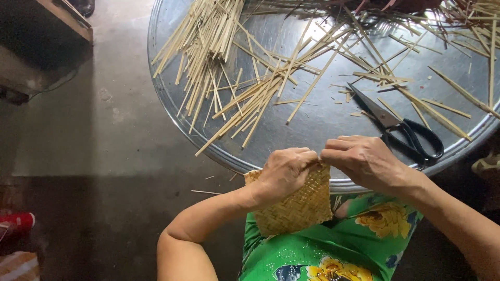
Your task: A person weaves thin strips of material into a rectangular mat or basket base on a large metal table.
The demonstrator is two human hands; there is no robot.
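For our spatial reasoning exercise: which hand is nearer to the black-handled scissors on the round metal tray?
Right. The right hand lies just beside the black-handled scissors; the left hand is farther away.

A big round metal tray (291,132) holds many thin bamboo strips (245,78) and black-handled scissors (401,127). The floor (104,156) is grey, with a red thing (18,221) at the left edge.
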